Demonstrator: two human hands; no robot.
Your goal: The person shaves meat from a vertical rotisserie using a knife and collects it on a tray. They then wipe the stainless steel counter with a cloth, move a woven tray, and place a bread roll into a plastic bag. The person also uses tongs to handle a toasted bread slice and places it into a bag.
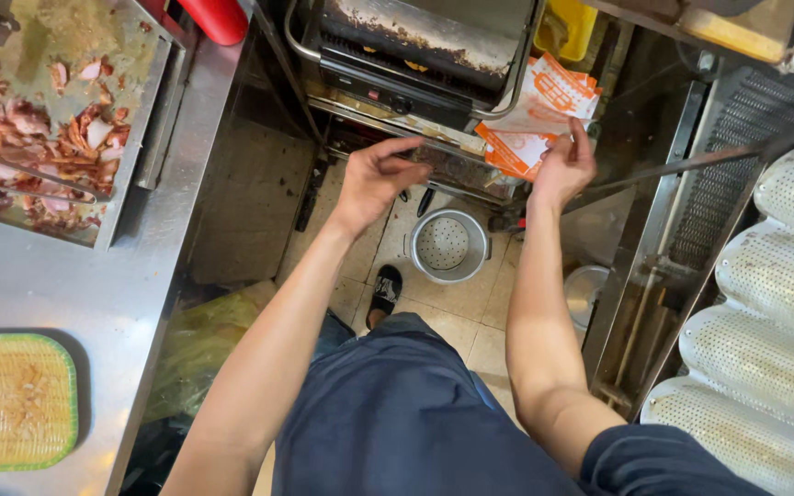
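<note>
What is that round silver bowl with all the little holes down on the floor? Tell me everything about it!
The round metal bowl sits upright on the tiled floor, below the press grill. It looks like shiny steel, with a plain rim, straight walls and a flat bottom dotted with small holes, like a strainer. It appears empty. Neither hand touches it: the left hand and right hand are higher up. A black sandal lies nearby.

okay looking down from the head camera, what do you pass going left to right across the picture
Green woven tray → tray of chopped meat → left hand → metal strainer pot on the floor → orange and white paper wrappers, held by the right hand → perforated baguette pans.
</note>
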